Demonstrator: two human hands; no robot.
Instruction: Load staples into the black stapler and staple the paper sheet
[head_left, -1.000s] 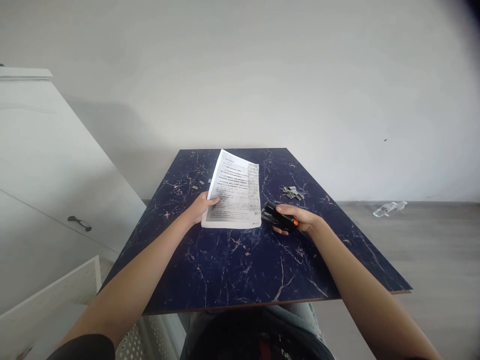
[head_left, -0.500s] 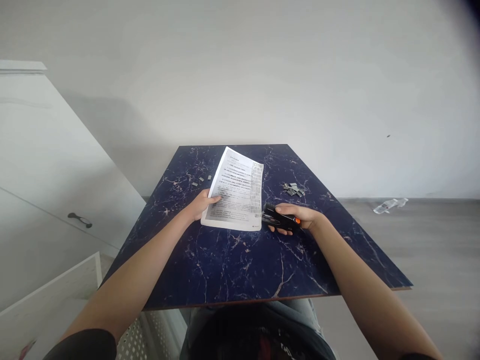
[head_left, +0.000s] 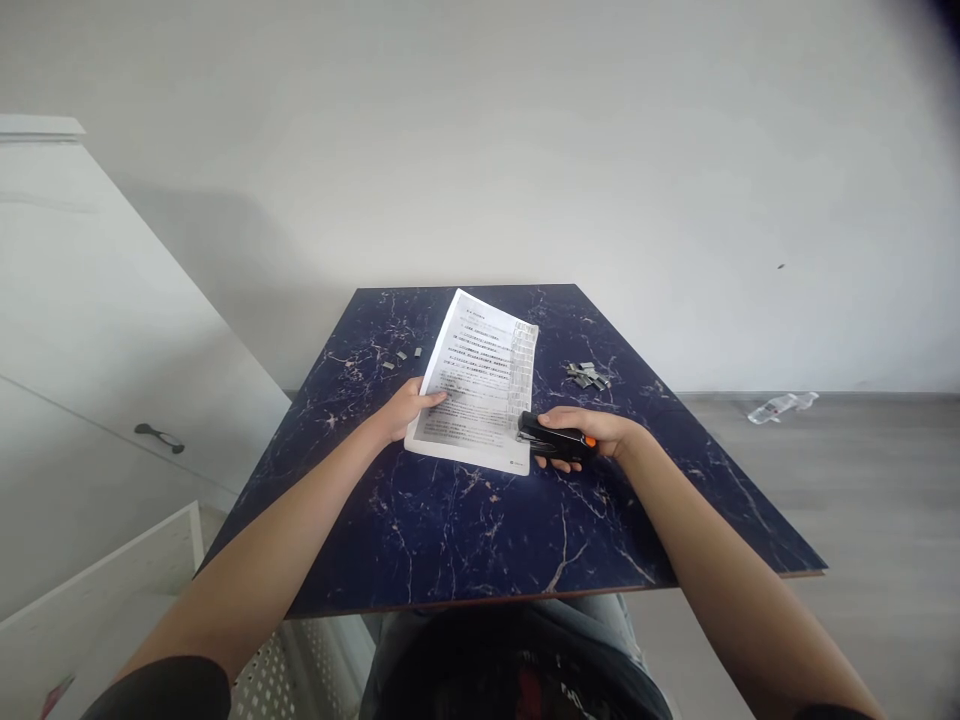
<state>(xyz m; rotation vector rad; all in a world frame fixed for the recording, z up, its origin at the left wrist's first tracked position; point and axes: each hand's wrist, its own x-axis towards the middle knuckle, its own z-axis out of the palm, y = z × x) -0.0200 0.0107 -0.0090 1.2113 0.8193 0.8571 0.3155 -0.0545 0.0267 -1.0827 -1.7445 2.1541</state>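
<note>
While the left grip (head_left: 405, 408) pinches printed pages (head_left: 484, 385), the right grip (head_left: 602, 424) clasps a stapler (head_left: 559, 439).

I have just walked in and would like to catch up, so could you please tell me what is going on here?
A person's left hand holds a printed paper by its left edge above the table. The right hand grips a black stapler, its front end overlapping the paper's right edge near the lower corner. Small grey strips lie beyond the right hand.
</note>
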